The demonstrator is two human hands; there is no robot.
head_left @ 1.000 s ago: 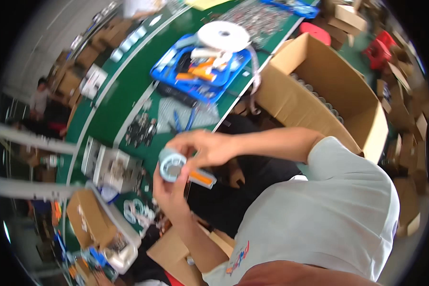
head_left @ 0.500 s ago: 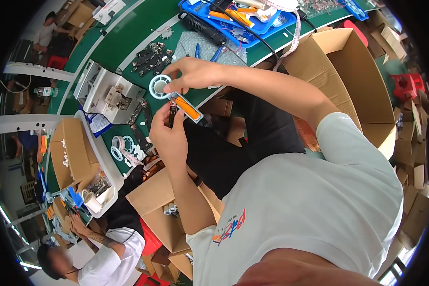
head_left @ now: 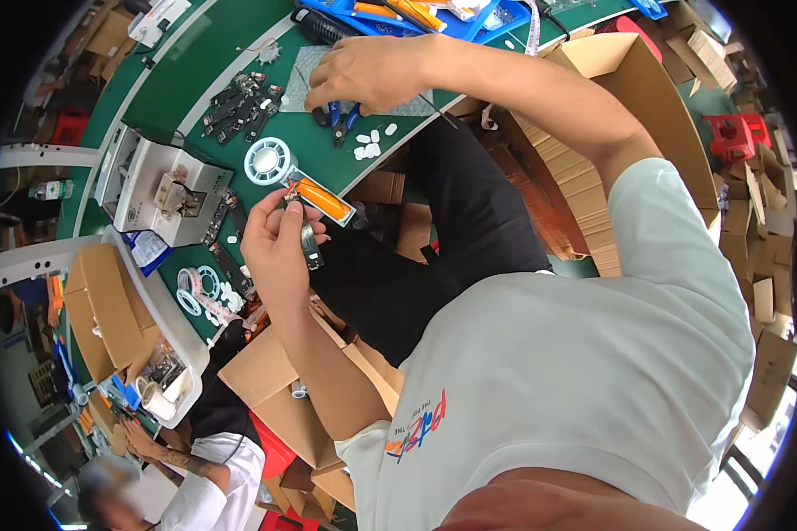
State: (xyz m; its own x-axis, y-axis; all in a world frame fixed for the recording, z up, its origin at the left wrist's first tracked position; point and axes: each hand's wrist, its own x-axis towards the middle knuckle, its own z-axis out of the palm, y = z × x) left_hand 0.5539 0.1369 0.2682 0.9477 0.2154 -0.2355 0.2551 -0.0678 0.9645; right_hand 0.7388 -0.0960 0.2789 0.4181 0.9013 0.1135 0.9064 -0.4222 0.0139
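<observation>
The right hand [head_left: 372, 71] has left the work and gone to the upper centre of the frame, curled down over the blue-handled pliers [head_left: 341, 119] on the green bench [head_left: 204, 53] — whether it grips them I cannot tell. The left hand [head_left: 279, 243] alone pinches the small dark part [head_left: 308, 243], left of centre beside the orange-handled tool [head_left: 323, 199] — so a tool fetch, it seems.

Green bench top [head_left: 212, 62], blue tray [head_left: 496, 22] far right, blue-handled pliers [head_left: 341, 119], orange-bodied tool in clear pack [head_left: 321, 198], white round reel [head_left: 267, 162], white small pads [head_left: 372, 146], black trousers [head_left: 434, 239], white T-shirt [head_left: 593, 354] with multicoloured print, brown cardboard boxes [head_left: 106, 305], red stool [head_left: 731, 137]
</observation>
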